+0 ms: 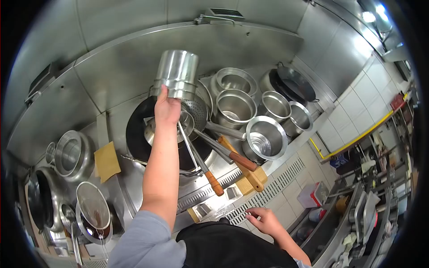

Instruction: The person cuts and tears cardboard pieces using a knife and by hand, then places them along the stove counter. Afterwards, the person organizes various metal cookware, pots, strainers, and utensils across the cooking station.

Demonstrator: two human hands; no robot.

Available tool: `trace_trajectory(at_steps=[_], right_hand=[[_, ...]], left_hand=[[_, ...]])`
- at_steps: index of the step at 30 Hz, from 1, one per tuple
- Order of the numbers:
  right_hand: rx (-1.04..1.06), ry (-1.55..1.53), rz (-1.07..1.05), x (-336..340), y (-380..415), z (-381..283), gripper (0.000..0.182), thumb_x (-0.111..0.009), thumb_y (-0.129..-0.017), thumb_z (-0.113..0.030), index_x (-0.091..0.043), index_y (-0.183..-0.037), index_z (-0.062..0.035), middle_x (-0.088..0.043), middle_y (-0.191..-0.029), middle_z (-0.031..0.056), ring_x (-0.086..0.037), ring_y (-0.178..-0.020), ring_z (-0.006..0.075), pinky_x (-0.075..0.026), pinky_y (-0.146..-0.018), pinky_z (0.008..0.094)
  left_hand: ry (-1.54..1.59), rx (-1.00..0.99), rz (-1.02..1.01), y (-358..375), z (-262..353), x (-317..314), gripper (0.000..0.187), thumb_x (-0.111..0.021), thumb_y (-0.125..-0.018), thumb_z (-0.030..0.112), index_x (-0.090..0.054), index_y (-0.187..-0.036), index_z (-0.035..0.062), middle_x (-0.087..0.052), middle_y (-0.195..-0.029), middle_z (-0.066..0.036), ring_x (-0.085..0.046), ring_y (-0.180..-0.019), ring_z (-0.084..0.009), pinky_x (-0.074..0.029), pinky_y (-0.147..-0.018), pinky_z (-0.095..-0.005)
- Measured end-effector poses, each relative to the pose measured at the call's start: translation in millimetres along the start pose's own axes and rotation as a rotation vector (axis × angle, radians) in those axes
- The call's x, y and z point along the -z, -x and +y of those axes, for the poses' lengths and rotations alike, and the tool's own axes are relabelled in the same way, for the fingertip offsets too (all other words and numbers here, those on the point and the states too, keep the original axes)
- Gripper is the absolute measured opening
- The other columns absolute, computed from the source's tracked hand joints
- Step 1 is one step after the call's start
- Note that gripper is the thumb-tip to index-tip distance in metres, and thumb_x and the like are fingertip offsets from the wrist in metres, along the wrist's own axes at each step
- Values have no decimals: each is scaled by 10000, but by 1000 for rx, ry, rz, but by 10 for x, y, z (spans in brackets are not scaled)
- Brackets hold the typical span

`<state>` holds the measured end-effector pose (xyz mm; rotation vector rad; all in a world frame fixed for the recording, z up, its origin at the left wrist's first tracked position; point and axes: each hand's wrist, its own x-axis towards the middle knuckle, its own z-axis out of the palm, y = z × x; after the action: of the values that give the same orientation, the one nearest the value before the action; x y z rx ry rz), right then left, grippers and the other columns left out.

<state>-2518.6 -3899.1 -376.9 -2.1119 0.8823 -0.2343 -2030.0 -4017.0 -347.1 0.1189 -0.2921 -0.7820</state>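
Gripping a metal pot, the left hand reaches over the black wok, fingers clamped near the pot's lower end. Steel pots stand right of it on the desk. The right hand hovers beside the apron, fingers curled; whether their tips meet is unclear.

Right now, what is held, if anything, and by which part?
The left hand grips a metal pot by its lower end; the right hand appears empty.

Short grey-blue sleeve well back from the bare left hand, soft creases in its cloth, plain black apron nearer the bare right hand, sliver of similar cloth behind that wrist
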Motion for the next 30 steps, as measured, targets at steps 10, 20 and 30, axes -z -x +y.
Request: trace_trajectory(at_steps=[10, 20, 30], right_hand=[[337, -36, -167, 172, -331, 108, 186, -678, -891, -75, -701, -1044, 27, -672, -716, 111, -656, -629, 184, -521, -609, 308], [350, -485, -621, -224, -404, 285, 166, -612, -979, -81, -667, -1063, 51, -638, -756, 54, -626, -633, 128, -503, -588, 272], [762, -116, -698, -1327, -541, -1081, 304, -724, -885, -153, -667, -1126, 24, -657, -872, 98, -633, -721, 160, -517, -659, 303]], left_hand=[[-252, -195, -221, 1167, 903, -1694, 281, -643, -975, 162, -602, -1219, 30, -675, -1173, -56, -649, -1036, -181, -510, -932, -346], [-1701, -226, 419, 4485, 1480, -1470, 226, -671, -920, 171, -651, -1050, -12, -692, -861, -48, -591, -755, -91, -495, -691, -313], [-2322, 253, 303, 5185, 1354, -219, 266, -616, -913, 255, -658, -914, -7, -687, -822, -229, -674, -836, -433, -524, -745, -518]])
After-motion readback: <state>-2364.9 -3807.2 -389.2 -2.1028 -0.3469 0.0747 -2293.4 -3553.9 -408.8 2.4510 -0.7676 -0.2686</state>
